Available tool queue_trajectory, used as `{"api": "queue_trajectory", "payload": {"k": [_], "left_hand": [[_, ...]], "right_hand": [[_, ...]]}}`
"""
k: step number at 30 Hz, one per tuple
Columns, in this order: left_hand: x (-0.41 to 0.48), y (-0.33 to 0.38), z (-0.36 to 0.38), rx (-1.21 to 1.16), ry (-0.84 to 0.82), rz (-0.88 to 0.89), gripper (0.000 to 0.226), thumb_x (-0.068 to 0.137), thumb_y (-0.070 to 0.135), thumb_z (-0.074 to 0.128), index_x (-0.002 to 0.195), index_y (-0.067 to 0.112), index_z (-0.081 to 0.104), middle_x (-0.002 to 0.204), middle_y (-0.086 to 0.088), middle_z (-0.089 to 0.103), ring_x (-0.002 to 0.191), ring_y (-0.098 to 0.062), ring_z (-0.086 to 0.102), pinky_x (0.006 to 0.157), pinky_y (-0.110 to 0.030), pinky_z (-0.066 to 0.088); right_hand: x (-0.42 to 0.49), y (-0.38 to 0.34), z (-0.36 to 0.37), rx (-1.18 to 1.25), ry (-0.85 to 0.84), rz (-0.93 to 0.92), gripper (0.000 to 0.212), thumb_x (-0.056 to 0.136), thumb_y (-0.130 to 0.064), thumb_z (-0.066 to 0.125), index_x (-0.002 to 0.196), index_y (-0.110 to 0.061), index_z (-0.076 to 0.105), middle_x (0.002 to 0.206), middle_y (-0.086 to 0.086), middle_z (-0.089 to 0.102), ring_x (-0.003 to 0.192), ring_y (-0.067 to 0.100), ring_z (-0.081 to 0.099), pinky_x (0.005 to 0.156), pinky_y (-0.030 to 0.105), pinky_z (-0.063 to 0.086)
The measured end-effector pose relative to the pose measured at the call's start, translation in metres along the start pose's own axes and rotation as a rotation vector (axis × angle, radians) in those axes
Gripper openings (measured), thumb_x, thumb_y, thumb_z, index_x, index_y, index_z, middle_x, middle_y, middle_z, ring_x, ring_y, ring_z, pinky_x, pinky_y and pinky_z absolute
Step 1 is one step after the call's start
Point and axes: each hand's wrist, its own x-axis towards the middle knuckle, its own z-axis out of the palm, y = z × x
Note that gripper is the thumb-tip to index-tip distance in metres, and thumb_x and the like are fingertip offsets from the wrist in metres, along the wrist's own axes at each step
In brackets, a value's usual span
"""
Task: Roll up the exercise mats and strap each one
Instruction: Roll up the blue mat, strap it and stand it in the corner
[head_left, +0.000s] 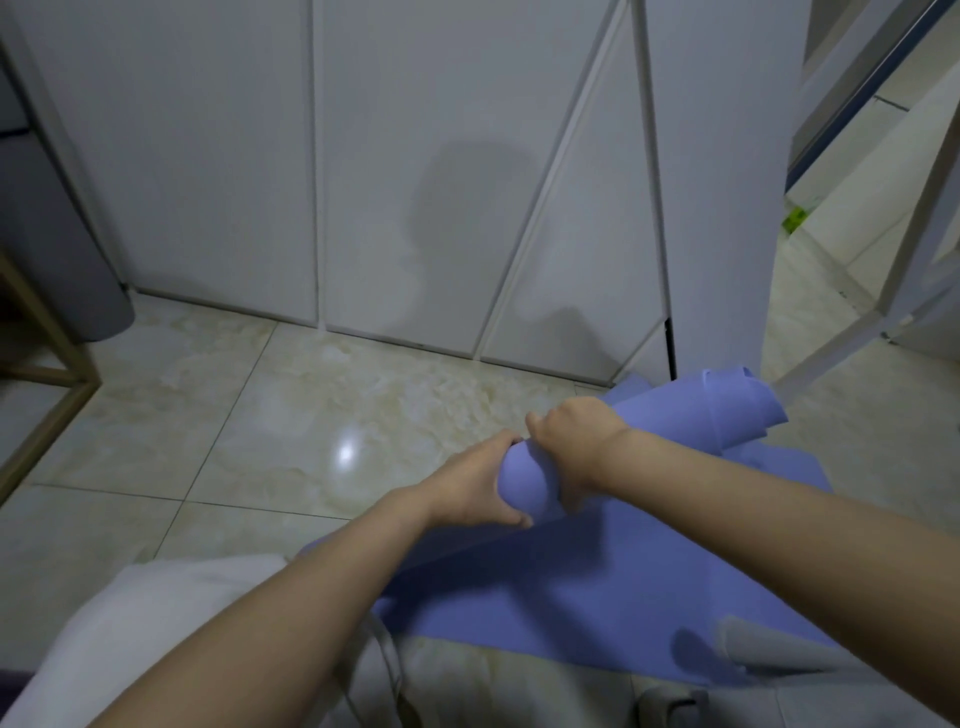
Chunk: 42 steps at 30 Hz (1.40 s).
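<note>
Purple-blue mat (597, 587), cream marbled floor tiles (322, 415), plain white cabinet doors (415, 156).

The left hand (470, 486) covers the near end of the purple mat (524, 486), so the layers of the roll there cannot be seen. The right hand (574, 436) reaches over the roll — its fingertips are hidden behind it. A grey roll (57, 249) is cut by the left edge. The green thing (795, 218) far right — too small to tell.
</note>
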Motion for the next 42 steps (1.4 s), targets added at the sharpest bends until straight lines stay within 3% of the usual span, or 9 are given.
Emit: {"api": "queue_trajectory", "payload": {"k": [5,10,13,19,27,31,34,39,42], "left_hand": [[-0.007,0.005,0.014,0.115,0.111,0.034,0.089,0.065,0.037,0.082,0.138,0.024,0.032,0.133,0.003,0.045,0.119,-0.018,0.043,0.099,-0.037,0.037],[-0.006,0.007,0.020,0.126,0.155,0.059,0.082,0.064,0.035,0.081,0.133,0.024,0.038,0.126,0.005,0.050,0.112,-0.017,0.049,0.090,-0.031,0.041],[0.000,0.004,0.016,0.130,0.137,0.050,0.069,0.064,0.031,0.080,0.122,0.019,0.045,0.116,-0.001,0.058,0.100,-0.021,0.055,0.080,-0.031,0.044],[0.011,-0.001,0.001,0.148,0.066,0.046,0.074,0.061,0.034,0.085,0.124,0.019,0.049,0.114,-0.002,0.065,0.103,-0.024,0.059,0.084,-0.034,0.047],[0.010,-0.001,0.006,0.037,-0.066,0.070,0.081,0.063,0.025,0.086,0.131,0.021,0.043,0.122,0.001,0.057,0.109,-0.017,0.054,0.091,-0.030,0.045],[0.005,-0.003,0.016,-0.080,-0.016,0.060,0.077,0.064,0.022,0.084,0.128,0.021,0.041,0.122,0.002,0.053,0.107,-0.017,0.053,0.090,-0.037,0.047],[0.002,-0.009,0.026,-0.020,0.030,0.079,0.086,0.062,0.029,0.084,0.133,0.025,0.037,0.128,0.004,0.048,0.114,-0.017,0.049,0.094,-0.038,0.045],[-0.002,-0.020,0.039,0.195,0.021,0.055,0.106,0.063,0.037,0.083,0.148,0.024,0.020,0.145,0.003,0.035,0.130,-0.020,0.037,0.109,-0.035,0.029],[0.003,-0.023,0.053,0.198,-0.017,0.032,0.094,0.063,0.038,0.080,0.141,0.027,0.029,0.137,0.004,0.044,0.124,-0.020,0.043,0.105,-0.038,0.032]], "right_hand": [[0.005,0.018,-0.009,0.203,-0.231,0.068,0.068,0.067,-0.046,0.079,0.122,-0.016,0.053,0.109,0.001,0.063,0.098,0.022,0.062,0.072,0.028,0.046],[0.010,0.026,-0.008,0.259,-0.327,0.076,0.069,0.064,-0.051,0.078,0.120,-0.015,0.058,0.099,0.002,0.062,0.089,0.025,0.061,0.078,0.033,0.051],[0.005,0.020,-0.007,0.192,-0.238,0.063,0.065,0.069,-0.051,0.074,0.121,-0.017,0.054,0.108,0.001,0.064,0.094,0.022,0.062,0.071,0.029,0.042],[-0.003,-0.002,0.010,-0.196,0.120,0.044,0.053,0.084,-0.035,0.064,0.125,-0.012,0.039,0.116,0.004,0.053,0.102,0.020,0.056,0.070,0.030,0.029],[-0.013,-0.004,0.015,-0.087,0.099,-0.025,0.055,0.083,-0.032,0.066,0.125,-0.010,0.038,0.107,0.003,0.055,0.096,0.020,0.060,0.047,0.025,0.016],[-0.014,0.004,0.011,-0.051,0.033,0.040,0.058,0.079,-0.037,0.070,0.122,-0.010,0.040,0.075,-0.001,0.042,0.078,0.018,0.052,0.051,0.025,0.027],[-0.014,0.016,0.012,0.017,-0.027,0.071,0.066,0.074,-0.042,0.074,0.121,-0.010,0.040,0.096,0.002,0.059,0.089,0.022,0.059,0.066,0.028,0.034],[-0.021,0.041,0.023,0.151,-0.111,0.109,0.075,0.065,-0.048,0.079,0.120,-0.013,0.042,0.109,0.005,0.062,0.096,0.024,0.061,0.068,0.029,0.037],[-0.028,0.057,0.038,0.234,-0.182,0.124,0.082,0.061,-0.052,0.079,0.123,-0.014,0.042,0.112,0.006,0.062,0.100,0.026,0.060,0.073,0.030,0.042]]}}
